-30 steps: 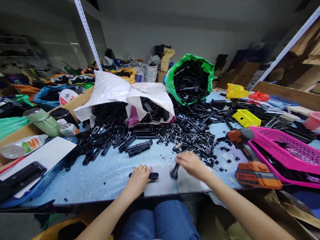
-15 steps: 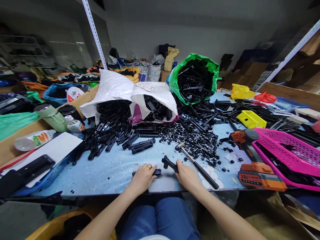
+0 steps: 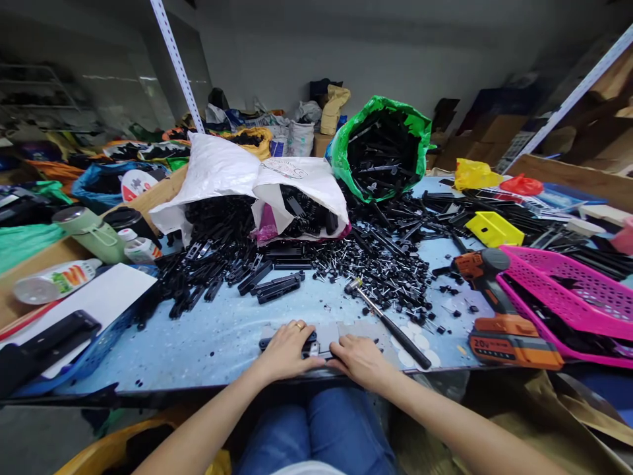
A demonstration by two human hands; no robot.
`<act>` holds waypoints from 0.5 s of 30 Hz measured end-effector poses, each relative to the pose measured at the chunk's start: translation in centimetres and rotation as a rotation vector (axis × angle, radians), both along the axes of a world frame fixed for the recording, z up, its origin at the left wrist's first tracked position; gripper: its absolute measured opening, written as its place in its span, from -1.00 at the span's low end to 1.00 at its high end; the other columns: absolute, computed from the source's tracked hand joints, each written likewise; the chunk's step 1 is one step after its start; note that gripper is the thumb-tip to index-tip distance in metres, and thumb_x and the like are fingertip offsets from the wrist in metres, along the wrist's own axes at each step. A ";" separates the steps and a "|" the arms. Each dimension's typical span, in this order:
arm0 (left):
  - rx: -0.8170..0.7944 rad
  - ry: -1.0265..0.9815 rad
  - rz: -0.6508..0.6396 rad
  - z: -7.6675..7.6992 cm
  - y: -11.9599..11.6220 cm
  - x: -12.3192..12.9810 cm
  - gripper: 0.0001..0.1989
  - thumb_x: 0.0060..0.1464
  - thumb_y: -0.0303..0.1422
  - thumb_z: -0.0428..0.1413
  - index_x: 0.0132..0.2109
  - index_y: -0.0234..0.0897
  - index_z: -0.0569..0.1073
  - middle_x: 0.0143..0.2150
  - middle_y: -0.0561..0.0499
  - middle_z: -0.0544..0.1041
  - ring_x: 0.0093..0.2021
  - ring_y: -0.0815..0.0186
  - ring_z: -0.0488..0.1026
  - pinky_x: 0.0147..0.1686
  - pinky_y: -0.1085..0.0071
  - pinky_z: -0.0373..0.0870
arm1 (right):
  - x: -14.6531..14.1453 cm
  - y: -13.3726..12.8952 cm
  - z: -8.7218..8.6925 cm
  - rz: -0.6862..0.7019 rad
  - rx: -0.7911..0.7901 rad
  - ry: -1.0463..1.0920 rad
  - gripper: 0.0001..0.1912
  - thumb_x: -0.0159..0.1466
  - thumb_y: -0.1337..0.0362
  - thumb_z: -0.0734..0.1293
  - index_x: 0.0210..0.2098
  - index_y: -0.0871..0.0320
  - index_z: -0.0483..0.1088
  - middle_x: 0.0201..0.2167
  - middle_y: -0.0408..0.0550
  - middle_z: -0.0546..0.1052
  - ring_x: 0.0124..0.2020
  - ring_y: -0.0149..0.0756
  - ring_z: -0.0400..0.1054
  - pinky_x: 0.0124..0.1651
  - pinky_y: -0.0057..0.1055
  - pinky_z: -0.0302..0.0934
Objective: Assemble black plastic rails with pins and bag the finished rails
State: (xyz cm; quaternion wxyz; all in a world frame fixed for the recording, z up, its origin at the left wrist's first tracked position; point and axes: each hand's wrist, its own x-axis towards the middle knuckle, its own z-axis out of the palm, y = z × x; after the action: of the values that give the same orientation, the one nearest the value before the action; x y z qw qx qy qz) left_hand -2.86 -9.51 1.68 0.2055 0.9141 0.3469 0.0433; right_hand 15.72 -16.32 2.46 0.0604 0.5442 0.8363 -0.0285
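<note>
My left hand (image 3: 287, 351) lies over a long black plastic part (image 3: 266, 344) near the table's front edge, its fingers curled around it. Close beside it, my right hand (image 3: 357, 358) presses down on a second black plastic part, which the fingers mostly cover. The two parts meet or nearly meet between my thumbs; whether they are joined cannot be made out. A hammer (image 3: 395, 331) with a black handle rests just right of my right hand. Farther back are several finished-looking black plastic pieces (image 3: 279, 288) and a heap of small black-headed pins (image 3: 390, 277).
White sacks (image 3: 222, 165) and a green bag (image 3: 341, 165) spill black parts across the back. An orange cordless drill (image 3: 514, 343), pink baskets (image 3: 568, 290) and a yellow bin (image 3: 494, 229) stand right. Bottles (image 3: 57, 280) and a white sheet (image 3: 119, 287) are left.
My right hand has brought its black part down and left, to the table beside my left hand. My left hand stays on its part. The view has shifted slightly.
</note>
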 end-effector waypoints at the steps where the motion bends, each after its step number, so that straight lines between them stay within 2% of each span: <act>1: 0.006 -0.006 0.003 0.0 -0.1 0.0 -0.38 -0.14 0.04 0.09 0.00 -0.25 0.25 -0.09 -0.11 0.37 -0.07 0.09 0.31 -0.08 0.19 0.24 | -0.1 -0.1 0.1 -0.005 0.028 -0.001 -0.76 0.29 0.10 0.14 -0.30 0.13 0.29 -0.40 -0.07 0.44 -0.37 -0.27 0.34 -0.47 -0.43 -0.02; 3: 0.016 -0.026 0.016 0.1 -0.2 -0.1 -0.33 -0.25 0.04 0.16 -0.04 -0.27 0.24 -0.16 -0.09 0.40 -0.15 0.09 0.35 -0.16 0.22 0.27 | -0.3 -0.3 0.5 0.007 0.084 -0.004 -0.74 0.29 0.10 0.12 -0.29 0.13 0.29 -0.40 -0.07 0.43 -0.37 -0.26 0.33 -0.45 -0.42 0.00; 6: 0.039 -0.079 0.041 0.1 -0.3 -0.6 -0.43 -0.21 -0.04 0.16 -0.09 -0.25 0.23 -0.21 -0.06 0.42 -0.22 0.12 0.39 -0.26 0.27 0.30 | -0.9 -0.4 1.5 0.037 0.133 -0.013 -0.76 0.29 0.11 0.13 -0.29 0.13 0.29 -0.41 -0.07 0.42 -0.37 -0.24 0.32 -0.44 -0.39 0.02; 9: 0.073 -0.153 0.070 -0.1 -0.2 -1.1 -0.45 -0.18 -0.08 0.14 -0.07 -0.23 0.21 -0.18 -0.07 0.42 -0.19 0.12 0.40 -0.26 0.28 0.30 | -1.5 -0.2 2.6 0.030 0.151 -0.019 -0.81 0.29 0.16 0.15 -0.29 0.13 0.29 -0.41 -0.05 0.41 -0.36 -0.23 0.32 -0.42 -0.38 0.03; 15: 0.081 -0.222 0.050 -0.4 -0.2 -1.3 -0.43 -0.17 -0.05 0.12 -0.04 -0.24 0.21 -0.14 -0.11 0.43 -0.15 0.10 0.41 -0.24 0.28 0.31 | -1.3 0.6 4.4 0.131 0.034 -0.041 -0.73 0.30 0.11 0.12 -0.31 0.16 0.30 -0.43 -0.04 0.44 -0.40 -0.24 0.34 -0.47 -0.41 0.00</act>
State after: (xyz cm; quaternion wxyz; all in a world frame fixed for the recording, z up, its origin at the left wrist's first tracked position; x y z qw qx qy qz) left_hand -4.17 -9.75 1.23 0.2043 0.9023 0.3426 0.1633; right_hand 14.47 -15.71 6.86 0.0701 0.4896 0.8691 0.0010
